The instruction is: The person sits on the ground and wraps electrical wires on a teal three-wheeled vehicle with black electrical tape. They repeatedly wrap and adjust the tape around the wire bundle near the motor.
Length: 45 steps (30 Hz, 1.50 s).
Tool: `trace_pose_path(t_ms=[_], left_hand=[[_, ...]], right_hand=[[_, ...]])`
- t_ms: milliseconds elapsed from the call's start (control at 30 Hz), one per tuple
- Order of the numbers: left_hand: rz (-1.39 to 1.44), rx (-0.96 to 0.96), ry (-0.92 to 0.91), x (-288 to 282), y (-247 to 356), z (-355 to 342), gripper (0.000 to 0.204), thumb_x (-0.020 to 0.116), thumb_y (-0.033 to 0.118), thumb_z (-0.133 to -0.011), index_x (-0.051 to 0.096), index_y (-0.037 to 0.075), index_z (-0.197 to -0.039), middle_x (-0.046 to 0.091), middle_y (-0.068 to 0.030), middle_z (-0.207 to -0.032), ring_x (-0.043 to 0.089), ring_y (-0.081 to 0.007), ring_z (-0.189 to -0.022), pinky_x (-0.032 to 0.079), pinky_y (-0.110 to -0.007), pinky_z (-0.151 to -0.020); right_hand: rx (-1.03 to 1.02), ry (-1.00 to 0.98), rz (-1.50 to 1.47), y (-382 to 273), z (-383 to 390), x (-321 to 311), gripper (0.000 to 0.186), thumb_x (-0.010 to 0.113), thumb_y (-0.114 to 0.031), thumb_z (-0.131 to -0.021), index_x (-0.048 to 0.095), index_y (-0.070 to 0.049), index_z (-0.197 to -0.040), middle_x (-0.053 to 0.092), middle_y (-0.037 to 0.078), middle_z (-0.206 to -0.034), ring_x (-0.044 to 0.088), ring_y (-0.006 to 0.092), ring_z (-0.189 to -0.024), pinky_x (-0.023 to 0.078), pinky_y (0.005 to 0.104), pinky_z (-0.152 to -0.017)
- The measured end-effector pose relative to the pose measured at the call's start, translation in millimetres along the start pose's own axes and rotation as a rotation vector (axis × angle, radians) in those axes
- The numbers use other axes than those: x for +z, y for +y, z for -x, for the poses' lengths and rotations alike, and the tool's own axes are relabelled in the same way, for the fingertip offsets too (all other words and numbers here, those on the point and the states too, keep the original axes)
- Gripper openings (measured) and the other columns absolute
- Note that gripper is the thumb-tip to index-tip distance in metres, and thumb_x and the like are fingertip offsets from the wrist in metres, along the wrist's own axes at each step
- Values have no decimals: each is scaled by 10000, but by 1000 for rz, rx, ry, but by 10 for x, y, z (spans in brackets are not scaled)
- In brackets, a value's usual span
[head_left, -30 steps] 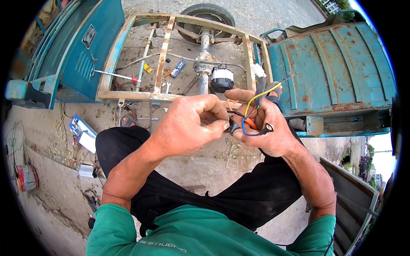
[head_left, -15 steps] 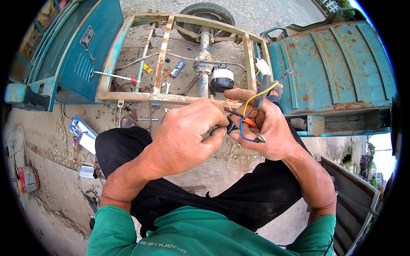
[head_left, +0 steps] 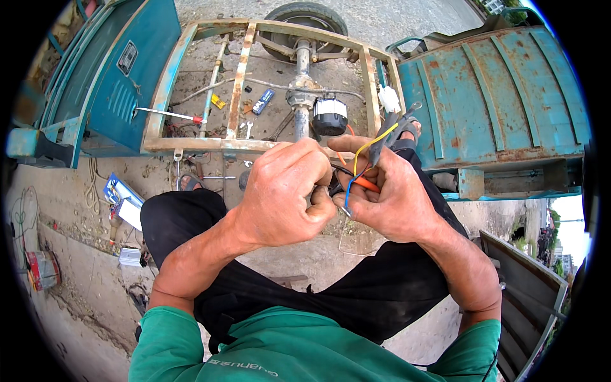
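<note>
My right hand [head_left: 398, 191] is closed round a bundle of electrical wires. A yellow wire [head_left: 366, 149] arches over its fingers, a blue wire [head_left: 349, 188] ends in a metal lug by the thumb, and a thick orange wire [head_left: 367, 184] crosses the palm. Dark sleeving and a white connector [head_left: 388, 99] stick out beyond the hand. My left hand [head_left: 286, 191] is beside it, finger and thumb pinched at a small dark piece between the hands; its kind is mostly hidden. Behind both hands hangs a black and silver motor [head_left: 330, 117] on the axle.
A rusty frame [head_left: 245, 76] with an axle and wheel [head_left: 305, 28] lies ahead, between a teal body panel [head_left: 130, 83] and a teal rusted box [head_left: 496, 95]. On the ground are a wrench [head_left: 249, 130], a blue box [head_left: 263, 102] and a red container [head_left: 43, 270]. A screwdriver [head_left: 168, 114] rests across the frame.
The wires have tilted a little left in my right hand, and the blue wire's lug has swung left toward the thumb. My left hand has shifted slightly and stays pinched.
</note>
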<state>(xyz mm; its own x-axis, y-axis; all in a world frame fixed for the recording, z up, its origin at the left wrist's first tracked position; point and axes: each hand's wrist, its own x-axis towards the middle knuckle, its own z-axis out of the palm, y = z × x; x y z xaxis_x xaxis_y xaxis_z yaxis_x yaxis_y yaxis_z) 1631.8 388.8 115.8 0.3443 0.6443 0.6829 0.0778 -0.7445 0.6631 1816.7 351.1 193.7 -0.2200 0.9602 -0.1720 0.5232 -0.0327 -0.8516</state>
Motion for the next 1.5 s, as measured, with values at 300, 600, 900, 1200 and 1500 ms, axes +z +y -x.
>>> trace_pose_path(t_ms=[300,600,900,1200,1500], left_hand=[[31,-137,102,-86,-100,-60,163,624,-73,-657,536,8,-768,549,-110,-748,577,-263,-641,476,-384,-582],[70,-101,-135,-316,85,-70,237,800,-13,-691,730,35,-912,678,-99,-929,670,-258,-862,536,-376,-754],[111,-109,-239,-292,20,-97,198,788,-13,-692,710,28,-869,654,-82,-884,646,-264,-855,516,-379,-766],[170,-114,-74,-99,5,-55,164,720,-51,-695,616,17,-803,616,-104,-811,634,-229,-689,511,-349,-586],[51,-219,22,-10,8,-21,158,728,-42,-695,618,12,-795,620,-110,-810,628,-221,-648,513,-331,-577]], right_hand=[[141,-131,-17,-126,68,-79,640,674,88,-823,474,4,-1426,572,-27,-929,568,9,-839,475,176,-748],[80,-43,-206,-18,11,-83,654,709,34,-800,469,37,-1409,582,-2,-898,593,55,-857,523,247,-788],[137,-89,-93,-25,-11,-94,677,743,41,-816,446,39,-1425,685,62,-1043,654,93,-952,542,274,-865],[98,-77,-80,-37,7,-59,617,680,-6,-777,514,45,-1369,593,10,-810,565,61,-753,508,254,-730],[78,-63,-11,-16,36,-30,601,688,-25,-763,525,70,-1333,553,27,-755,537,69,-698,484,275,-655]])
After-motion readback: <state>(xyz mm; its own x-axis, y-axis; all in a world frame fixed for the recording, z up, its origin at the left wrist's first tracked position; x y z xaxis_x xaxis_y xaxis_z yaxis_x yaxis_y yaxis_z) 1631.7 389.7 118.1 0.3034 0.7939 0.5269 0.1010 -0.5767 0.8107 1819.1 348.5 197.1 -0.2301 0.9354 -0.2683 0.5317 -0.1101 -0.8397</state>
